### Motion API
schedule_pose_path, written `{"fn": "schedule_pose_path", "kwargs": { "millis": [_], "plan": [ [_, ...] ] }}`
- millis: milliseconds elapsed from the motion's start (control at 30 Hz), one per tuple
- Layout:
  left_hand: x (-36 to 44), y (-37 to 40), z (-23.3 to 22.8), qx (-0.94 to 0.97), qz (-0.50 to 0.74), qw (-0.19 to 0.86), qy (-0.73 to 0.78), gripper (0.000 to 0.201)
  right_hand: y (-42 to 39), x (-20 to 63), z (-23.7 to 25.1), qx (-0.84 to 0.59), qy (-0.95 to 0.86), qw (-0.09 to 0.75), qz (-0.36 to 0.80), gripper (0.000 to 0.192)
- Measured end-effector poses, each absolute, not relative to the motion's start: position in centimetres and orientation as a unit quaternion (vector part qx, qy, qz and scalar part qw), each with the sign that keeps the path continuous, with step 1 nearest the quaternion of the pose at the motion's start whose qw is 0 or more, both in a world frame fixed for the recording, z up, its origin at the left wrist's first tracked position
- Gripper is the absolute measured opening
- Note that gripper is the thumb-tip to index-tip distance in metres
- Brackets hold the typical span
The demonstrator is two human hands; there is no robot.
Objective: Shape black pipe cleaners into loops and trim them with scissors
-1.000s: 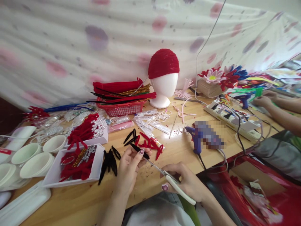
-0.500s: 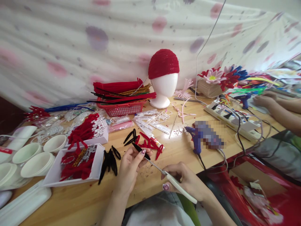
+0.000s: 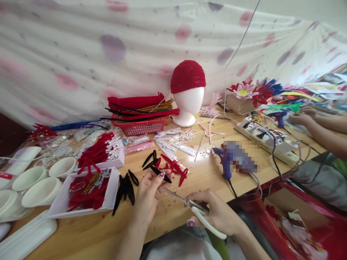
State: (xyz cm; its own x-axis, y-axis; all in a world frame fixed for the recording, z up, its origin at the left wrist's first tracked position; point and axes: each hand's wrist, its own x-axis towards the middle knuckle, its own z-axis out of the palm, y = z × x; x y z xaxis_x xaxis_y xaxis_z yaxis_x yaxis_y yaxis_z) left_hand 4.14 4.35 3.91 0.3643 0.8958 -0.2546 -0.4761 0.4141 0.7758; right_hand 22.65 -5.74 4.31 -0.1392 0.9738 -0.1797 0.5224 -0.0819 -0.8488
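Between the thumb and fingers of my left hand (image 3: pixel 149 195) is a slim, pointed black fuzzy piece (image 3: pixel 162 174), shaped like a leaf or petal. My right hand (image 3: pixel 214 209) grips a pair of scissors (image 3: pixel 199 212) with pale handles. The scissor tips point at the left fingers, just below the black piece and apart from it. Several similar black pieces (image 3: pixel 126 189) lie on the table left of my left hand, with more black loops (image 3: pixel 150 159) behind it. Red fuzzy loops (image 3: pixel 183 177) lie just beyond my fingertips.
White boxes (image 3: pixel 115 191) of red fuzzy pieces and cups (image 3: pixel 40 193) stand at left. Behind are a red basket (image 3: pixel 143 128) and a foam head (image 3: pixel 189 103) in a red cap. At right lie a blue glue gun (image 3: pixel 225 162), a power strip (image 3: pixel 267 142) and a co-worker's hands (image 3: pixel 302 117).
The scissors have moved slightly down and away from the black piece, and their blades and handles have parted a little. My left hand keeps its hold.
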Motion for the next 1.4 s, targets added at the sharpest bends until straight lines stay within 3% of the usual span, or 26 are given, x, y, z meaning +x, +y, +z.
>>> {"fn": "schedule_pose_path", "kwargs": {
  "millis": [267,500,667,867,1033,1200,1400],
  "plan": [
    [3.8,4.0,5.5,0.219,0.421,0.834,0.281,0.018,-5.9,23.2,4.1,-0.584,-0.596,0.329,0.442,0.046],
    [3.6,3.9,5.2,0.217,0.430,0.835,0.264,0.036,-4.8,23.9,3.4,-0.614,-0.426,0.456,0.483,0.045],
    [3.4,3.8,4.7,0.225,0.430,0.835,0.257,0.028,-4.7,23.2,2.7,-0.569,-0.454,0.400,0.557,0.045],
    [3.2,4.3,4.5,0.194,0.453,0.828,0.268,0.003,-4.7,23.0,2.3,-0.583,-0.417,0.460,0.523,0.050],
    [3.4,4.4,5.0,0.161,0.463,0.842,0.226,0.005,-5.2,22.4,2.6,-0.511,-0.486,0.346,0.618,0.048],
    [3.4,4.2,5.6,0.205,0.493,0.812,0.234,0.012,-5.0,22.4,2.2,-0.580,-0.402,0.442,0.554,0.052],
    [3.3,4.2,5.4,0.193,0.490,0.820,0.224,0.003,-4.5,22.5,1.6,-0.555,-0.400,0.419,0.597,0.055]
  ]
}}
